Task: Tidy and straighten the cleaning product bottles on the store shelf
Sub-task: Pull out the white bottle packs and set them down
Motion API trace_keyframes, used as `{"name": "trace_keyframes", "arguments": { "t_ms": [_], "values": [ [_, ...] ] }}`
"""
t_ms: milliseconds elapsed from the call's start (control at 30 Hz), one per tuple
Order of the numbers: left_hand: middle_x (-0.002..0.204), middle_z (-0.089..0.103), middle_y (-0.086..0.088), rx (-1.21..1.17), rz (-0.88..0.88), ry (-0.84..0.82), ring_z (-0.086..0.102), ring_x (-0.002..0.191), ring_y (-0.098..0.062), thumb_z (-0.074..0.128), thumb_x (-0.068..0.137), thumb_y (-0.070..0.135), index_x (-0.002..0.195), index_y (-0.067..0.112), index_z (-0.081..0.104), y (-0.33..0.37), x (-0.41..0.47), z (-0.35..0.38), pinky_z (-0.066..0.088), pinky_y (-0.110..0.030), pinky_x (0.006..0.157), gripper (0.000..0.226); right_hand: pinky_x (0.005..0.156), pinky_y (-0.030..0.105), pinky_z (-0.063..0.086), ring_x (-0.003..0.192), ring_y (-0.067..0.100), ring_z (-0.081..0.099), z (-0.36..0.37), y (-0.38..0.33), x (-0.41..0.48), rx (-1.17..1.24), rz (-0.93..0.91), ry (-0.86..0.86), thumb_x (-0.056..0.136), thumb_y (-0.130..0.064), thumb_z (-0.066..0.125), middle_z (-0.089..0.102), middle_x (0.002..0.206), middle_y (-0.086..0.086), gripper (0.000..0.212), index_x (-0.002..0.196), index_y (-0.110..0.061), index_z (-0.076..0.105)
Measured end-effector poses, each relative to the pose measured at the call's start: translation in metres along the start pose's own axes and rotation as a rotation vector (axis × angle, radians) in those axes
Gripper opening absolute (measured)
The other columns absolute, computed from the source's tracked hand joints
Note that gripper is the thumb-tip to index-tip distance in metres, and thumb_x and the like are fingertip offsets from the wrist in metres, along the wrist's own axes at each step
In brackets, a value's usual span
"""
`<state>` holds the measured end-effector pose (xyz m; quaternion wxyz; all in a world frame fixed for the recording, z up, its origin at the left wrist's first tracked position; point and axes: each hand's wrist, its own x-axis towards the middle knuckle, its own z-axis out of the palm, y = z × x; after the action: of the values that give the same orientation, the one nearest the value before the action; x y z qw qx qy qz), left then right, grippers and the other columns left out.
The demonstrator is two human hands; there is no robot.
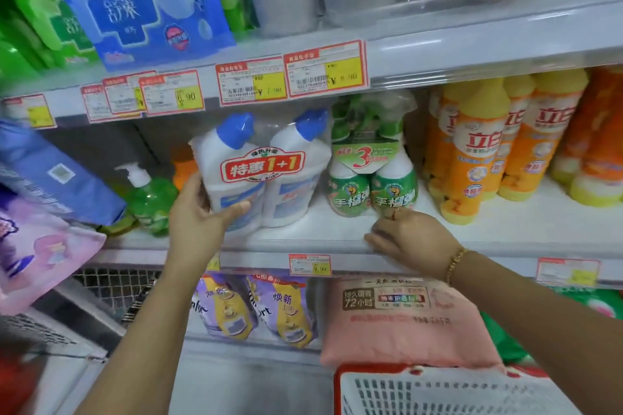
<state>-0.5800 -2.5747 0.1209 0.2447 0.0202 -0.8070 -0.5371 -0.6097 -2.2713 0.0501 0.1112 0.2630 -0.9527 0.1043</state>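
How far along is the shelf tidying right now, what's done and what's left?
Looks done: the orange bottles stand upright in rows on the right. In hand: the left hand grips the white twin-pack, which looks tilted; the right hand rests at the shelf edge by the green spray pack. Left: standing the twin-pack straight, probably also the green pump bottle beside it.

Shop, price tags [251, 84], stocked shelves [472, 232]

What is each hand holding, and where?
Left hand grips the white twin-pack at its lower left side; right hand rests on the shelf edge, holding nothing.
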Motion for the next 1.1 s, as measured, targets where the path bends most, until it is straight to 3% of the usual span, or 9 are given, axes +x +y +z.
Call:
{"name": "trace_keyframes", "arguments": {
  "t_ms": [67,267,367,467,633,733,867,1000,1100],
  "values": [
    [0.106,0.069,0.004,-0.009,-0.027,-0.013,0.067,0.088,0.002,0.080,0.068,-0.004,0.114,0.013,0.057,-0.008,0.022,0.007,0.055,-0.019,0.077,0.054,0.065,0.036,0.049,0.079,0.026,0.059,0.009,0.009,0.007,-0.022,-0.059,0.033,0.086,-0.061,0.018,0.063,0.086,0.005,0.066,0.087,-0.017,0.067],
    [0.114,0.069,0.000,-0.093,-0.153,-0.083,0.067,0.102,-0.011,0.078,0.073,0.002,0.122,0.008,0.055,-0.031,0.060,0.026,0.056,-0.034,0.087,0.055,0.047,0.028,0.044,0.063,0.022,0.057,0.028,0.013,0.012,-0.129,-0.154,0.258,0.088,-0.058,0.033,0.059,0.072,0.000,0.054,0.074,-0.018,0.066],
    [0.116,0.068,0.003,-0.054,-0.176,-0.093,0.067,0.102,-0.011,0.080,0.072,0.005,0.125,0.013,0.052,-0.039,0.065,0.033,0.056,-0.034,0.085,0.060,0.048,0.031,0.047,0.064,0.022,0.055,0.032,0.016,0.012,-0.152,-0.167,0.286,0.088,-0.060,0.033,0.059,0.072,0.000,0.056,0.074,-0.017,0.066],
    [0.116,0.061,0.005,0.134,-0.192,-0.071,0.060,0.096,-0.008,0.083,0.069,0.005,0.128,0.013,0.045,-0.048,0.045,0.046,0.047,-0.018,0.073,0.071,0.050,0.032,0.048,0.065,0.024,0.056,0.034,0.016,0.012,-0.152,-0.176,0.317,0.088,-0.058,0.037,0.059,0.072,0.002,0.054,0.076,-0.015,0.067],
    [0.118,0.062,-0.003,0.270,-0.169,-0.011,0.058,0.101,-0.017,0.084,0.068,0.007,0.126,0.006,0.047,-0.062,0.051,0.064,0.041,-0.025,0.079,0.068,0.055,0.031,0.046,0.067,0.024,0.056,0.037,0.016,0.012,-0.161,-0.200,0.370,0.093,-0.056,0.031,0.061,0.075,0.004,0.058,0.077,-0.014,0.068],
    [0.123,0.063,-0.013,0.321,-0.160,-0.058,0.060,0.110,-0.029,0.084,0.067,0.005,0.123,0.003,0.053,-0.071,0.085,0.074,0.044,-0.029,0.085,0.064,0.056,0.032,0.047,0.067,0.025,0.056,0.038,0.018,0.010,-0.172,-0.211,0.386,0.092,-0.054,0.035,0.062,0.075,0.004,0.055,0.077,-0.014,0.069],
    [0.123,0.063,-0.014,0.353,-0.187,-0.136,0.060,0.112,-0.030,0.084,0.070,0.008,0.119,0.005,0.056,-0.078,0.127,0.097,0.048,-0.039,0.097,0.057,0.056,0.032,0.048,0.068,0.025,0.057,0.039,0.019,0.010,-0.178,-0.219,0.387,0.093,-0.056,0.035,0.063,0.078,0.004,0.056,0.078,-0.014,0.069],
    [0.121,0.064,-0.008,0.404,-0.181,-0.122,0.061,0.110,-0.026,0.083,0.072,0.017,0.120,0.010,0.055,-0.082,0.157,0.116,0.047,-0.038,0.098,0.056,0.056,0.031,0.047,0.067,0.024,0.056,0.040,0.020,0.010,-0.185,-0.225,0.399,0.094,-0.056,0.033,0.062,0.076,0.003,0.057,0.078,-0.014,0.069],
    [0.116,0.066,-0.009,0.448,-0.185,-0.108,0.063,0.103,-0.027,0.076,0.080,0.020,0.119,0.007,0.058,-0.092,0.172,0.125,0.046,-0.031,0.082,0.045,0.058,0.031,0.044,0.066,0.023,0.055,0.041,0.020,0.011,-0.196,-0.224,0.406,0.094,-0.055,0.033,0.061,0.075,0.002,0.057,0.078,-0.015,0.069]
  ]
}}
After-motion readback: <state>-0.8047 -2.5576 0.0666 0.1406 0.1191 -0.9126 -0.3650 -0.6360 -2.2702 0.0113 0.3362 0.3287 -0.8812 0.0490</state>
